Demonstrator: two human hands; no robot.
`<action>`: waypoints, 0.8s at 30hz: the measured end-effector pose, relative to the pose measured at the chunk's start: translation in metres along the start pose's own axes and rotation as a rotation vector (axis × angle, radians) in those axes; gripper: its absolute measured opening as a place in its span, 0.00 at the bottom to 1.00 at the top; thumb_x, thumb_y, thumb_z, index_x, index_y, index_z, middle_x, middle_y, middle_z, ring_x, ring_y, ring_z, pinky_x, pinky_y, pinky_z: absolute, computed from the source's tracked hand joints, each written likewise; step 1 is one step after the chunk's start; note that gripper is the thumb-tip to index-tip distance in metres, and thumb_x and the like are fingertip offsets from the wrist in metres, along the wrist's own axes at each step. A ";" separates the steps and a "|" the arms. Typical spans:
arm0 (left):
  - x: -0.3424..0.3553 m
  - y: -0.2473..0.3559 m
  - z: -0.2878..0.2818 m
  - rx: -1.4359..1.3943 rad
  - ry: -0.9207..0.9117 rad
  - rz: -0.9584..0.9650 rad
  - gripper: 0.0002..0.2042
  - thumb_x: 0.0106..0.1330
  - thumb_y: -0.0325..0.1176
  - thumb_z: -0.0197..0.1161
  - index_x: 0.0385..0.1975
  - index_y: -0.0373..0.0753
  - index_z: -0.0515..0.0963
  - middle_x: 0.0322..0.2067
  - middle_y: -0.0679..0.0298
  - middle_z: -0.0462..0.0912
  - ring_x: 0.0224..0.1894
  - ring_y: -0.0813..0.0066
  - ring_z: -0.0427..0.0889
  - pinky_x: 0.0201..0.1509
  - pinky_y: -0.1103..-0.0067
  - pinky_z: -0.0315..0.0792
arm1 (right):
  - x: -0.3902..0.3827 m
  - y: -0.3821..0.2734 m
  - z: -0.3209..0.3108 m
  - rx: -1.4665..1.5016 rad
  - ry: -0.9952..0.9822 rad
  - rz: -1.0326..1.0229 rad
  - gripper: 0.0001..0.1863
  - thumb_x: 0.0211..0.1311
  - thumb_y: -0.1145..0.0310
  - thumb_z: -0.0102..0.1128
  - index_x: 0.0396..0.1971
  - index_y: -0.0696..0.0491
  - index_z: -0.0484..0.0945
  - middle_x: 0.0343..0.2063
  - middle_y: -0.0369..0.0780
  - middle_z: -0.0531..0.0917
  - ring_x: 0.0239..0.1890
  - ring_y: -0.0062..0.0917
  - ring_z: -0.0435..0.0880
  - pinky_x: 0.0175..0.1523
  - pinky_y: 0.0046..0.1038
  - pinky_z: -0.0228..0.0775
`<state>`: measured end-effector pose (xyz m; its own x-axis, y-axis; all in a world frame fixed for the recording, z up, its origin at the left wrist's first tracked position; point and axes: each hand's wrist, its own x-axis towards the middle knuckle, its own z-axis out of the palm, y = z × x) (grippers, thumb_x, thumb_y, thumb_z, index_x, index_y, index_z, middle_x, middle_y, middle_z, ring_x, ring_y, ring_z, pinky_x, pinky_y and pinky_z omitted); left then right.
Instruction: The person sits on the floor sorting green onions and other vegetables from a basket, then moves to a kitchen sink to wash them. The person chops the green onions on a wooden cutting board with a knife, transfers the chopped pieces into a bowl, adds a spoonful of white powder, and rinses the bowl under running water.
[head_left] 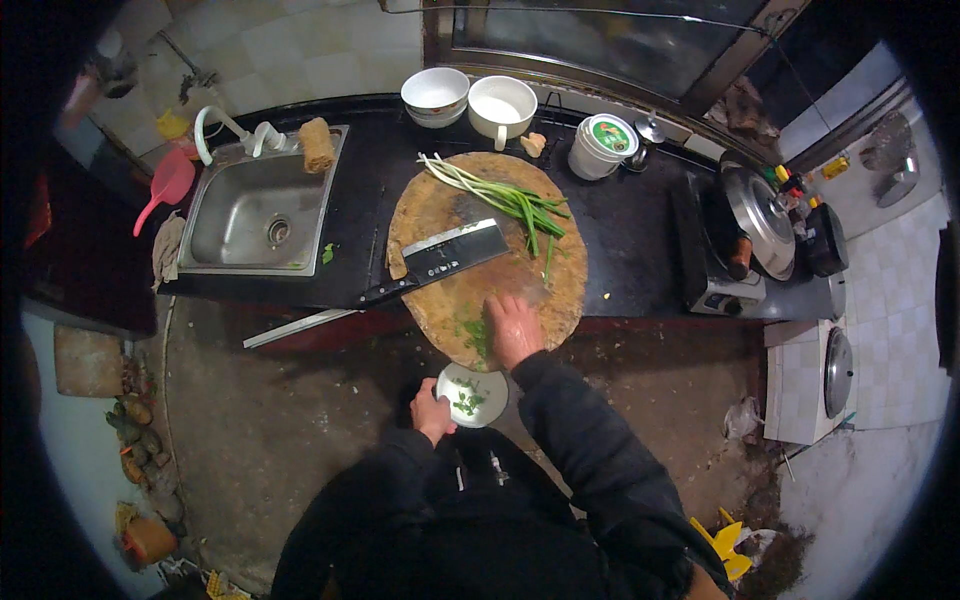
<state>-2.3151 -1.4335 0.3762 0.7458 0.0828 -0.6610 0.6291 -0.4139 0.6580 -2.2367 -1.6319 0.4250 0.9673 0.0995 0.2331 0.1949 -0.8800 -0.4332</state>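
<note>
My left hand [431, 412] grips the rim of a white bowl [494, 402] held just below the near edge of a round wooden chopping board [425, 215]. Bits of chopped green onion lie in the bowl. On the board's near part, my right hand [514, 328] rests with its fingers pointing away, beside a small heap of chopped green onion [474, 335]. Its fingertips are slightly blurred. A cleaver [455, 252] lies across the board, its black handle over the counter edge. Beyond it is a bunch of whole green onions [500, 190].
A steel sink [235, 228] with a white tap is at left, a pink dipper [173, 183] beside it. Behind the board stand white bowls [436, 92], a white mug [501, 105] and a lidded tub [602, 147]. At right, a stove [715, 270] and a lidded pan [757, 220].
</note>
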 end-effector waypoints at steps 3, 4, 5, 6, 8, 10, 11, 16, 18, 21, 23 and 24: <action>-0.001 0.002 0.000 -0.027 0.022 0.002 0.15 0.60 0.21 0.55 0.48 0.38 0.73 0.28 0.49 0.82 0.16 0.62 0.82 0.17 0.70 0.76 | -0.029 -0.012 0.003 0.011 -0.034 -0.015 0.27 0.41 0.82 0.56 0.48 0.56 0.73 0.42 0.47 0.76 0.46 0.46 0.73 0.50 0.38 0.67; -0.001 0.003 0.000 -0.019 0.027 0.003 0.15 0.60 0.22 0.55 0.48 0.38 0.73 0.28 0.49 0.82 0.16 0.62 0.82 0.17 0.70 0.76 | -0.041 -0.018 0.001 0.039 -0.030 -0.014 0.28 0.41 0.82 0.57 0.49 0.56 0.73 0.43 0.47 0.76 0.46 0.46 0.73 0.51 0.38 0.67; -0.001 0.003 0.000 -0.015 0.019 -0.009 0.15 0.60 0.22 0.55 0.48 0.38 0.72 0.28 0.49 0.83 0.16 0.62 0.82 0.17 0.70 0.76 | -0.051 -0.024 0.000 0.065 -0.046 0.000 0.28 0.40 0.82 0.57 0.48 0.56 0.73 0.43 0.47 0.76 0.46 0.46 0.73 0.51 0.39 0.67; -0.001 0.004 0.000 -0.015 0.009 -0.025 0.15 0.60 0.22 0.55 0.48 0.38 0.72 0.29 0.49 0.83 0.16 0.62 0.82 0.16 0.70 0.76 | -0.060 -0.031 -0.002 0.097 -0.060 0.025 0.28 0.39 0.82 0.57 0.48 0.56 0.74 0.43 0.47 0.76 0.47 0.46 0.73 0.51 0.39 0.67; -0.001 0.005 -0.001 0.006 0.017 -0.010 0.15 0.60 0.21 0.55 0.48 0.38 0.72 0.29 0.49 0.83 0.16 0.62 0.82 0.16 0.70 0.76 | -0.078 -0.046 -0.007 0.180 -0.080 0.048 0.27 0.39 0.82 0.57 0.47 0.56 0.74 0.42 0.47 0.76 0.46 0.46 0.73 0.50 0.39 0.68; 0.000 0.005 -0.002 -0.002 0.016 -0.003 0.15 0.60 0.21 0.56 0.48 0.38 0.72 0.29 0.49 0.83 0.16 0.62 0.82 0.16 0.70 0.76 | -0.091 -0.058 -0.013 0.280 -0.120 0.056 0.27 0.39 0.83 0.57 0.46 0.55 0.74 0.41 0.47 0.76 0.44 0.46 0.74 0.48 0.39 0.69; 0.000 0.004 -0.002 -0.017 0.013 -0.003 0.15 0.60 0.21 0.56 0.48 0.38 0.72 0.29 0.49 0.83 0.16 0.62 0.82 0.16 0.70 0.76 | -0.093 -0.062 -0.016 0.301 -0.103 0.037 0.26 0.39 0.83 0.56 0.46 0.55 0.74 0.41 0.47 0.76 0.44 0.45 0.74 0.46 0.39 0.69; 0.002 0.002 -0.004 -0.028 0.001 -0.010 0.15 0.60 0.21 0.55 0.48 0.38 0.72 0.29 0.49 0.83 0.16 0.62 0.83 0.15 0.70 0.76 | -0.054 -0.046 -0.015 0.266 -0.217 0.032 0.23 0.41 0.82 0.55 0.43 0.54 0.74 0.41 0.47 0.75 0.41 0.44 0.75 0.42 0.38 0.71; 0.002 0.001 -0.006 -0.036 -0.009 -0.037 0.15 0.60 0.21 0.55 0.48 0.38 0.72 0.29 0.49 0.83 0.16 0.61 0.83 0.16 0.70 0.76 | -0.020 -0.030 -0.006 0.206 -0.212 0.043 0.21 0.41 0.81 0.57 0.42 0.55 0.73 0.41 0.47 0.75 0.42 0.45 0.75 0.44 0.40 0.71; 0.002 0.001 -0.008 -0.020 0.007 -0.035 0.16 0.59 0.21 0.54 0.48 0.38 0.72 0.28 0.49 0.83 0.16 0.61 0.82 0.16 0.70 0.76 | 0.029 -0.007 0.011 -0.024 0.024 -0.029 0.22 0.41 0.79 0.58 0.43 0.55 0.73 0.41 0.48 0.74 0.42 0.47 0.74 0.47 0.42 0.69; 0.003 0.000 -0.011 -0.008 0.014 -0.026 0.15 0.59 0.21 0.54 0.47 0.38 0.73 0.28 0.50 0.83 0.15 0.61 0.82 0.16 0.70 0.76 | 0.035 -0.006 0.016 -0.097 0.125 -0.058 0.23 0.40 0.78 0.59 0.43 0.56 0.74 0.41 0.48 0.74 0.44 0.48 0.73 0.48 0.43 0.68; 0.003 0.000 -0.012 0.001 0.019 -0.026 0.15 0.59 0.21 0.54 0.47 0.38 0.73 0.28 0.50 0.83 0.15 0.61 0.82 0.16 0.70 0.76 | 0.034 -0.009 0.017 -0.139 0.173 -0.047 0.24 0.39 0.78 0.60 0.44 0.56 0.74 0.41 0.49 0.74 0.45 0.48 0.73 0.49 0.44 0.68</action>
<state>-2.3103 -1.4225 0.3783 0.7333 0.1111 -0.6708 0.6483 -0.4120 0.6404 -2.2033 -1.6129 0.4222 0.9131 0.0717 0.4013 0.2037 -0.9330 -0.2967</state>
